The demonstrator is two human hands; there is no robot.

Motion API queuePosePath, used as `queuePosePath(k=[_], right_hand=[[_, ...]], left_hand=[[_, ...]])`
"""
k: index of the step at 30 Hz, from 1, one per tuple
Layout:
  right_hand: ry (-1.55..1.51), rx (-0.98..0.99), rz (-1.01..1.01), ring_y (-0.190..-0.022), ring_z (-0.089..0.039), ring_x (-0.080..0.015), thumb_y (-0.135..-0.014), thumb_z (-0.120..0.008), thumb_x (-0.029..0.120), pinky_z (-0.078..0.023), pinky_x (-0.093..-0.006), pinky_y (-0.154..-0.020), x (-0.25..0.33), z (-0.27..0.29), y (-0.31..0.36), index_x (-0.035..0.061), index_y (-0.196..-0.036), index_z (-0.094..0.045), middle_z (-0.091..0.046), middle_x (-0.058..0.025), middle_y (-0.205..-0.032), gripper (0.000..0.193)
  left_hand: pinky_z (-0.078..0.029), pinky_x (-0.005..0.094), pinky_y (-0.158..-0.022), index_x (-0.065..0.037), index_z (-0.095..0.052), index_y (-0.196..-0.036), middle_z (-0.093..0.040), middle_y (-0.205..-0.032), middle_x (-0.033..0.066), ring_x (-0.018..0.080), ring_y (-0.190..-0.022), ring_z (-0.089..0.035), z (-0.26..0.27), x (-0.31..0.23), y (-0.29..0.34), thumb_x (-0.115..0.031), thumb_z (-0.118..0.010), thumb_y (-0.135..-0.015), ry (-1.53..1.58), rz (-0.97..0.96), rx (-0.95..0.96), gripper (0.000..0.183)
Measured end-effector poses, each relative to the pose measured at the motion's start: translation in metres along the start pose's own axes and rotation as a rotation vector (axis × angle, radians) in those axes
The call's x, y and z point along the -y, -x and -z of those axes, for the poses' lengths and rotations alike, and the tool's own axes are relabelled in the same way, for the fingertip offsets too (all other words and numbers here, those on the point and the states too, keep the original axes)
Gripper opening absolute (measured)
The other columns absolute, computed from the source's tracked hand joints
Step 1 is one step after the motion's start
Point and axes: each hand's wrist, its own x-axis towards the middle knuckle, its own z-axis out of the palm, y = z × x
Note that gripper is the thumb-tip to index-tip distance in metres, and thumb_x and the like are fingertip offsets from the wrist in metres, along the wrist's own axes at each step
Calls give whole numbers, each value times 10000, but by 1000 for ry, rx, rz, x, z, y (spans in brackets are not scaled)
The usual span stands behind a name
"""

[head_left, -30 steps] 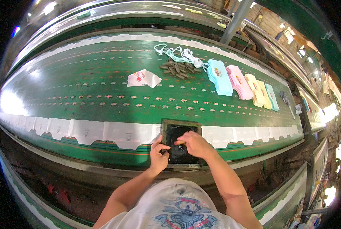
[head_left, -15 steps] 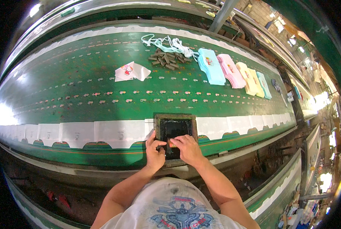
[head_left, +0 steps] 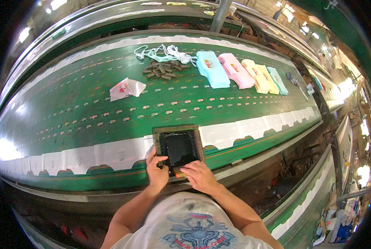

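Observation:
A small screen-printing frame (head_left: 199,143) with dark, inked mesh lies over the row of white fabric pieces at the near edge of the green table. My left hand (head_left: 156,173) grips the frame's left side, its fingers curled at the rim. In my right hand (head_left: 200,176) is a small squeegee (head_left: 179,172) with an orange-brown edge, held against the near end of the mesh. My fingers cover much of the squeegee. White fabric pieces (head_left: 118,158) stretch left of the frame, and more white pieces (head_left: 222,137) continue to its right.
Beyond the frame lie a folded white printed cloth (head_left: 131,88), a heap of short dark sticks (head_left: 164,70) and tangled pale cords (head_left: 164,53). Folded stacks in blue (head_left: 213,72), pink (head_left: 237,74) and yellow (head_left: 256,76) stand to the right. A metal post (head_left: 221,15) rises behind.
My right hand has drawn the squeegee toward me, from mid-mesh to the frame's near end, baring more dark mesh. My left hand stays on the frame's left side. The view has turned slightly.

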Motion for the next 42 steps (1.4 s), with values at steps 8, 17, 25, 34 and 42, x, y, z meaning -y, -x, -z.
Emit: queuePosePath(k=[8,17,25,34,42], right_hand=[[-77,-71,-43,-1184,-693,-372,-929,-761,11,-578,-486,-1041,-51,50,34,44,-1298,-805,-752,-138,-1238,373],[-93,-129,-63,-1193,-709,-365,-874,-757,-78,-602,-466,-1041,-146,123,99,39,-1259,-820,-758,-129,-1246,407],[-90,-79,49,-1200,-701,-373,-901,-770,-46,-599,-471,-1051,-196,155,120,51,-1289,-797,-756,-123,-1259,401],[-61,-22,127,-1193,-693,-362,-903,-729,3,-572,-474,-1029,-193,160,105,53,-1293,-792,-750,-121,-1229,399],[171,286,189,-1105,-691,-348,-916,-686,30,-576,-463,-979,-196,174,78,81,-1240,-814,-756,-105,-1137,352]], left_hand=[[-444,509,-1255,-95,-810,-1055,-543,-1728,242,435,-1557,-524,-67,-43,4,185,-651,-754,10,-72,17,440],[-369,514,-1323,-90,-816,-1087,-506,-1751,258,433,-1631,-453,-196,-71,20,175,-662,-793,66,9,37,425],[-392,467,-1320,-46,-815,-1054,-576,-1695,284,406,-1617,-511,-240,-83,23,152,-685,-770,77,28,1,370],[-397,438,-1317,-29,-819,-1003,-589,-1692,275,377,-1614,-524,-242,-78,24,138,-699,-759,116,96,-5,319],[-405,449,-1312,-55,-821,-979,-582,-1704,261,386,-1606,-525,-248,-76,26,118,-700,-775,114,115,-8,294]])
